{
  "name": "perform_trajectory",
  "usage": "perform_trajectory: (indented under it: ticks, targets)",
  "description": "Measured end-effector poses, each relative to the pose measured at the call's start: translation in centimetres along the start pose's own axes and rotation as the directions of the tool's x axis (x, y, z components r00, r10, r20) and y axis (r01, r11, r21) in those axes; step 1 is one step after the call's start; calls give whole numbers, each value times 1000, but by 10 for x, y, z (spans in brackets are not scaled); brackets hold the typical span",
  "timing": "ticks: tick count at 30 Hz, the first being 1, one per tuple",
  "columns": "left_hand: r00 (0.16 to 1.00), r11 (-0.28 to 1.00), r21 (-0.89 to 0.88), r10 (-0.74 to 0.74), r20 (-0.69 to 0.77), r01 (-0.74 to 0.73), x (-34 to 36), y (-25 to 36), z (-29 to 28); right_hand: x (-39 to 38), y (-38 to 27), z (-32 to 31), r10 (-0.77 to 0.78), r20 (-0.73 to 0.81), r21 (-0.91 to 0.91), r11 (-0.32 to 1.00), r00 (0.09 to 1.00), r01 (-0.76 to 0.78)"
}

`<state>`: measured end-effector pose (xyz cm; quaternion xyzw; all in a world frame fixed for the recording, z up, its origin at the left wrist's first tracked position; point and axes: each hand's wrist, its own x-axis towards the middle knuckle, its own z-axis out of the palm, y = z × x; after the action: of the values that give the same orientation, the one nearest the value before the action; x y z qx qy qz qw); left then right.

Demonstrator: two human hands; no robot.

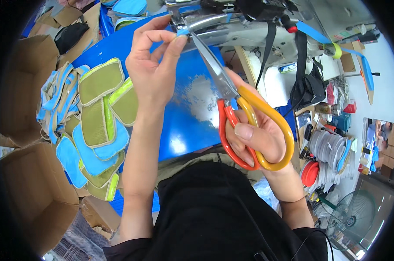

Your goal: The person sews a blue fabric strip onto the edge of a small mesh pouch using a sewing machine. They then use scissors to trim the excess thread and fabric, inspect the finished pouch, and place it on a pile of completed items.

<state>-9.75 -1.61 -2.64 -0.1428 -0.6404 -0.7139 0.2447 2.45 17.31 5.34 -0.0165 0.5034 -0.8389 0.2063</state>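
My left hand [151, 65] is raised at the sewing machine [249, 37], thumb and forefinger pinched on the end of a narrow blue fabric strip [182, 32]. In my right hand [266, 135] is a pair of scissors [216, 71] with one yellow-orange and one red handle, my thumb and fingers through the loops. The scissor tips point up and left, right beside the pinched strip; the blades look nearly closed. Whether they touch the strip I cannot tell. To the left of my left forearm lie several olive-green mesh pieces [99, 82] with pale and lime edging, and blue pieces [94, 152].
A shiny blue tabletop [179, 139] lies under my hands. Bundled blue-and-beige strips [60, 98] and open cardboard boxes [36, 187] are at the left. Blue tape [312, 32] runs from the machine to the right. White reels [332, 152] and a fan [349, 219] stand at the far right.
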Motion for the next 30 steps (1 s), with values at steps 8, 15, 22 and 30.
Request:
perform_trajectory:
  ticks: [8,15,22,30]
  targets:
    - [996,998,1,-69,57,69,6,7,-8,7,-11,4,104,-25,-29,994,994,-104]
    - [990,990,-73,-111,82,117,7,-2,-13,14,1,9,76,-21,158,985,997,-72]
    - [983,944,-280,-183,2,176,5,-9,3,14,23,47,-20,-196,64,997,980,33]
    - [963,841,-475,-259,68,260,2,-13,6,26,48,55,-200,-245,-187,970,949,157]
